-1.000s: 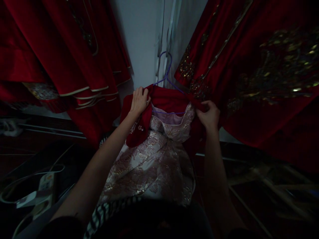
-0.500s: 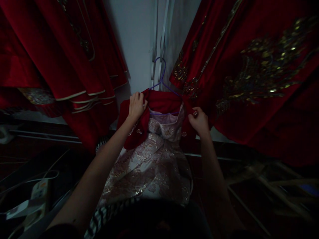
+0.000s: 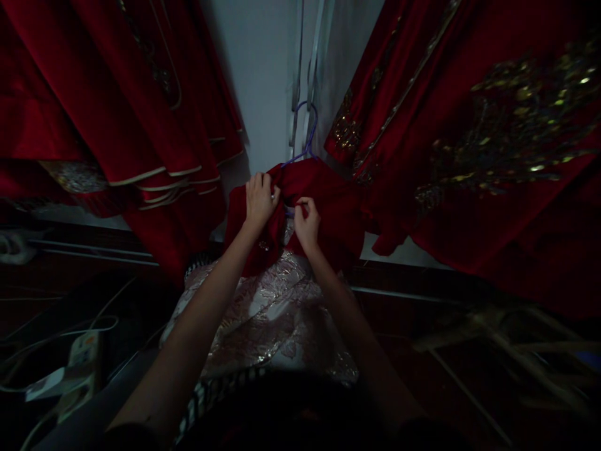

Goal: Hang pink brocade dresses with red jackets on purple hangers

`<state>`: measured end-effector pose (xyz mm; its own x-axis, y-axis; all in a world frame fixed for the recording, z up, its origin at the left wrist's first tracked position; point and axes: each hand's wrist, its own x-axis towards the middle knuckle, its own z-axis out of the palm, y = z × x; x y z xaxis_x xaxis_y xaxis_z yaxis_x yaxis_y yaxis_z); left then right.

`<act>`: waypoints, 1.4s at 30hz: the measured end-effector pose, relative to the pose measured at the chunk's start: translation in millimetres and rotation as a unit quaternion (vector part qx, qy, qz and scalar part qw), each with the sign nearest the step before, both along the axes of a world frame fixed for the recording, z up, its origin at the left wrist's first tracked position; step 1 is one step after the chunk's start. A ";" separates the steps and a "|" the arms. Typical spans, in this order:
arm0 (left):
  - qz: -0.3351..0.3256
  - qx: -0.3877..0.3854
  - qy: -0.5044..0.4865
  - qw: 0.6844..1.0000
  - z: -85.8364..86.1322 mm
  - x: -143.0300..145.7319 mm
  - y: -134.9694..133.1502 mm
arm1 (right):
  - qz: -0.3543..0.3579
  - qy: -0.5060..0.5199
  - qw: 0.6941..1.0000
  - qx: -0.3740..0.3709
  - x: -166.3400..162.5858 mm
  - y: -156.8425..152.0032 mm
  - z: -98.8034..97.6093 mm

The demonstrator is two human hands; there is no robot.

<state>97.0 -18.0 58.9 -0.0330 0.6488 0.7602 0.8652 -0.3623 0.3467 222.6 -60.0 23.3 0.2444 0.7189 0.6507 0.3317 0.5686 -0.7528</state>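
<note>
A red velvet jacket [image 3: 328, 200] hangs on a purple wire hanger [image 3: 306, 134] over a pink-and-gold brocade dress [image 3: 272, 313]. My left hand [image 3: 261, 197] is closed on the jacket's left front edge near the collar. My right hand [image 3: 307, 224] pinches the jacket's right front edge, drawn in close to the left hand at the neckline. The two red front panels now meet and cover the dress's bodice. The room is dim.
Red embroidered garments [image 3: 469, 131] hang at right, and more red robes [image 3: 117, 106] hang at left. A white wall [image 3: 263, 75] stands behind the hanger. A power strip with cables [image 3: 79, 366] lies at lower left. A wooden frame [image 3: 493, 338] lies at lower right.
My right hand moved left, pulling the jacket's right front across the dress to meet the left edge. My left hand has barely moved.
</note>
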 end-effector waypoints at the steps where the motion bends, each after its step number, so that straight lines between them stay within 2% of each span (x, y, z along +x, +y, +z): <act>1: -0.006 0.005 -0.005 1.000 0.2 1.5 -1.5 | 0.005 0.002 1.000 0.001 3.9 -0.8 -1.1; 4: -0.010 0.031 -0.028 0.999 -1.4 17.3 -17.6 | 0.022 0.003 1.000 0.001 19.0 -1.4 -1.4; 7: -0.026 0.042 -0.031 0.998 -8.3 38.2 -45.6 | 0.038 0.019 0.999 -0.002 24.3 -0.3 -2.2; 11: -0.057 -0.004 -0.024 0.998 -22.2 46.4 -71.4 | 0.071 0.039 0.997 0.000 21.3 -0.3 -7.4; 14: -0.121 -0.059 -0.047 0.990 -31.2 39.2 -69.5 | 0.111 0.068 0.992 0.003 20.1 -3.6 -10.0; 16: -0.186 -0.086 -0.121 0.971 -36.8 34.6 -62.1 | 0.150 0.087 0.985 -0.003 20.1 -7.4 -10.0; 19: -0.265 -0.081 -0.299 0.913 -45.9 33.1 -53.1 | 0.191 0.099 0.977 -0.008 20.2 -13.3 -9.0; 22: -0.268 -0.044 -0.440 0.856 -53.8 36.3 -53.8 | 0.184 0.091 0.979 -0.011 20.4 -17.3 -9.0; 24: -0.258 -0.035 -0.467 0.845 -56.8 38.4 -57.9 | 0.176 0.087 0.980 -0.020 20.9 -19.0 -9.4; 28: -0.251 -0.035 -0.435 0.864 -55.3 37.4 -66.7 | 0.163 0.078 0.983 -0.034 22.9 -24.2 -7.4; 34: -0.219 -0.060 -0.250 0.941 -35.2 21.8 -74.7 | 0.087 0.036 0.995 -0.024 26.2 -37.1 3.1; 38: -0.212 -0.067 -0.195 0.955 -24.4 18.1 -74.0 | 0.073 0.016 0.997 -0.017 29.1 -42.1 8.3; 42: -0.236 -0.079 -0.172 0.953 -22.3 23.4 -76.4 | 0.046 -0.006 0.999 0.008 33.2 -45.4 15.0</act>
<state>120.4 -94.4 36.6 0.0612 0.7592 0.6479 0.4451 -0.6018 0.6631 255.8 -105.4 38.3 0.1708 0.7277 0.6642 0.2864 0.6084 -0.7402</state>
